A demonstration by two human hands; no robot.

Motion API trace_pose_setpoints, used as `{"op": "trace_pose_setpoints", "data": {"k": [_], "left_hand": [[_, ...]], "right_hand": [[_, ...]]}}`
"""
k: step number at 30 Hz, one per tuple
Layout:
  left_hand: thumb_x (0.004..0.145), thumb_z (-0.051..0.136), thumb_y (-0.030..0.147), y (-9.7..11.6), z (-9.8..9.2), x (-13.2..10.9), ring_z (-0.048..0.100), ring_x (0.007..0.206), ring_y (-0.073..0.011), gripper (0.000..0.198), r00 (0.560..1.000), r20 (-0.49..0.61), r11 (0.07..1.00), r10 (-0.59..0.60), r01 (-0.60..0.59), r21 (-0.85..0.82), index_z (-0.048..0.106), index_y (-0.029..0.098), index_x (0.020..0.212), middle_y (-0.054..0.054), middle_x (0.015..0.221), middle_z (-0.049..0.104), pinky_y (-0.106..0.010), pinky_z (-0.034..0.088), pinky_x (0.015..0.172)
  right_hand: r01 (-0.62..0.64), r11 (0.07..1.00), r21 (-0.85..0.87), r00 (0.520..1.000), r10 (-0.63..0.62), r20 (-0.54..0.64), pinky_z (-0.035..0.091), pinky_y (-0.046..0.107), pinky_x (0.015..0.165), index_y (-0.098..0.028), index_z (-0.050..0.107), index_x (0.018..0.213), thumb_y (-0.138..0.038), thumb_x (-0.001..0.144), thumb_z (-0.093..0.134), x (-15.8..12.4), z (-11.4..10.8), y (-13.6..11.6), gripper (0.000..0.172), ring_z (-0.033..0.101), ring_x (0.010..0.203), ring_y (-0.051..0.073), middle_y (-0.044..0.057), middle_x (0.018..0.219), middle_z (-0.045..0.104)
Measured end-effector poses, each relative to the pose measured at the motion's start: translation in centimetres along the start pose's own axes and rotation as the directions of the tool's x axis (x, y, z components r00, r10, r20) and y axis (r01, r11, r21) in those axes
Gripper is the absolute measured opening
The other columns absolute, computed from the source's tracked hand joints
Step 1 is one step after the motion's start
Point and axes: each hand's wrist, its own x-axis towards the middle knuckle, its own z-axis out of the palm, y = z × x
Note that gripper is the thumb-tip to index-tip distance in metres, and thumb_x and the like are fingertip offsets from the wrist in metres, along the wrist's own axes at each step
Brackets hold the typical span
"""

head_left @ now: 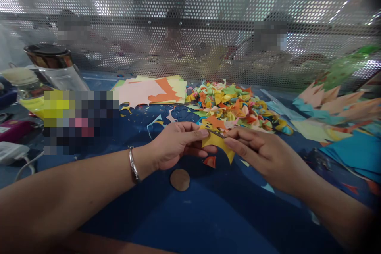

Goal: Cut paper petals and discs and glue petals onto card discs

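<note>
A small yellow paper (pixel 220 147) with curved edges is held up in the air between the two hands, above the blue bench (pixel 143 218). A slim dark strip (pixel 216 133) runs along its upper edge, too small to identify. The left hand (pixel 175 143) pinches the paper's upper left part between thumb and forefinger, its other fingers loosely curled beneath; the right hand (pixel 262 149) has thumb and fingers closed at the paper's right side, by the end of the strip. A silver bracelet (pixel 133 163) circles the left wrist. Below the hands, a round tan disc (pixel 179 179) lies flat on the bench, and a small red-orange scrap (pixel 210 161) shows near the left fingertips. Just beyond lies a heap of colourful paper pieces (pixel 229 105), with a stack of pale sheets (pixel 133 90) to its left. Folded peach-and-blue paper pieces (pixel 330 97) stand in a row at the right, near bright blue paper (pixel 358 152). At the left are a dark-lidded container (pixel 61 71) and a white plug (pixel 13 152) with a cable. A perforated metal screen (pixel 196 55) rises behind everything.
</note>
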Motion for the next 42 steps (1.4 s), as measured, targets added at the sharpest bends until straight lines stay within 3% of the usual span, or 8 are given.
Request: {"op": "trace_pose_setpoints", "data": {"k": [16, 34, 42], "left_hand": [[0.094, 0.066, 0.013, 0.07, -0.16, 0.20, 0.076, 0.067, -0.0119, 0.022, 1.000, 0.023, 1.000, -0.003, 0.003, 0.000, 0.057, 0.014, 0.073, -0.001, 0.072, 0.071, -0.016, 0.054, 0.057], [0.083, 0.081, 0.022, -0.35, -0.75, 0.39, 0.077, 0.071, -0.0147, 0.024, 0.995, 0.095, 1.000, 0.024, -0.023, -0.004, 0.060, 0.014, 0.076, -0.001, 0.071, 0.070, -0.018, 0.054, 0.062], [0.089, 0.073, 0.018, -0.04, -0.66, 0.18, 0.076, 0.069, -0.0131, 0.019, 0.995, 0.095, 1.000, -0.030, 0.029, 0.007, 0.061, 0.013, 0.075, -0.001, 0.066, 0.068, -0.018, 0.053, 0.062]], "right_hand": [[-0.011, 1.000, -0.005, 1.000, 0.010, -0.006, 0.037, 0.030, 0.047, -0.024, 0.066, 0.089, -0.061, 0.100, 0.045, -0.05, 0.01, 0.09, 0.045, 0.055, 0.058, 0.017, 0.004, 0.076, 0.068], [-0.006, 1.000, -0.007, 1.000, 0.006, 0.006, 0.036, 0.029, 0.047, -0.023, 0.065, 0.086, -0.059, 0.101, 0.046, -0.11, -0.21, 0.08, 0.043, 0.055, 0.058, 0.016, 0.004, 0.073, 0.068], [0.000, 1.000, 0.001, 1.000, 0.000, -0.003, 0.037, 0.028, 0.046, -0.024, 0.068, 0.089, -0.055, 0.100, 0.051, -0.29, -0.14, -0.02, 0.038, 0.055, 0.058, 0.016, 0.003, 0.070, 0.066]]}}
